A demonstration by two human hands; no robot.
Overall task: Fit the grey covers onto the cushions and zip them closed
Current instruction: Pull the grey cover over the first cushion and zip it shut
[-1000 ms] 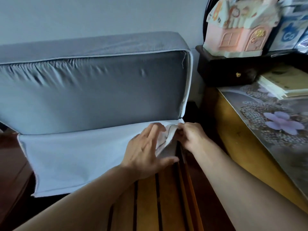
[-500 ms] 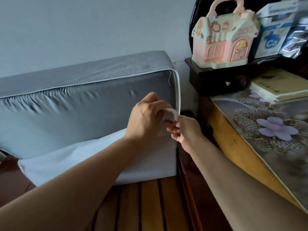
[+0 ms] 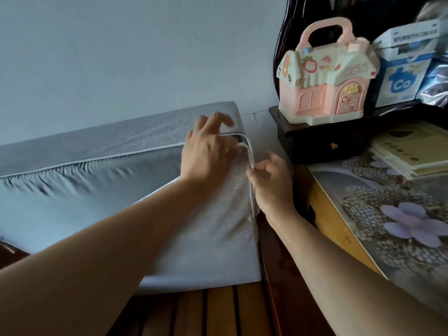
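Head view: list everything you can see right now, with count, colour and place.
cushion: one, grey cover, leaning on the wall
cover flap: one, pale, lifted over the cushion's right end
slatted seat: one, brown wood, bottom
toy house: one, pink, on a dark drawer box
booklets: stack, yellowish, side table
left hand: on the flap's top corner
right hand: pinches the piped edge

The grey cover (image 3: 80, 197) is stretched over the cushion (image 3: 213, 229), which stands on its long edge — white piping runs along the top seam, with small puckers just below it. Under the left hand (image 3: 208, 151) the cover's flap is pulled up over the pale end; its piped corner (image 3: 248, 154) lies between that hand and the right hand (image 3: 269, 175).
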